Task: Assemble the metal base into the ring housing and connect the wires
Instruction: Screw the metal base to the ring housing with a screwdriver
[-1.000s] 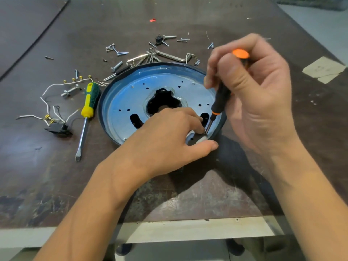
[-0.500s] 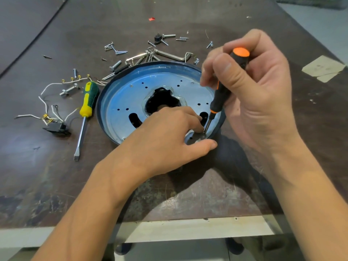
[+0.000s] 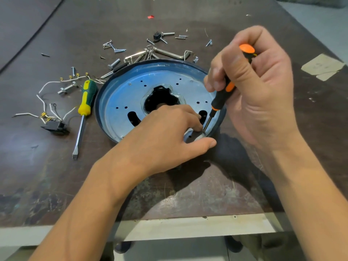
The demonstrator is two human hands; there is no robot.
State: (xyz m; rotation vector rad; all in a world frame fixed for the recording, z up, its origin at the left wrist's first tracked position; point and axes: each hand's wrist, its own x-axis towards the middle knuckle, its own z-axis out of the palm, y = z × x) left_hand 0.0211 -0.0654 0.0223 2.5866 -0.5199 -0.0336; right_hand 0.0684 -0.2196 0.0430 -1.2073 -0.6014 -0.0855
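Metal base [image 3: 131,95]: round, shiny, perforated; dark ring housing [image 3: 98,102].

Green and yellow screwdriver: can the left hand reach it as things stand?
Probably yes. The green and yellow screwdriver lies uncovered left of the ring housing, on the side of the left hand. That hand rests on the metal base beside the orange screwdriver and would have to leave it first.
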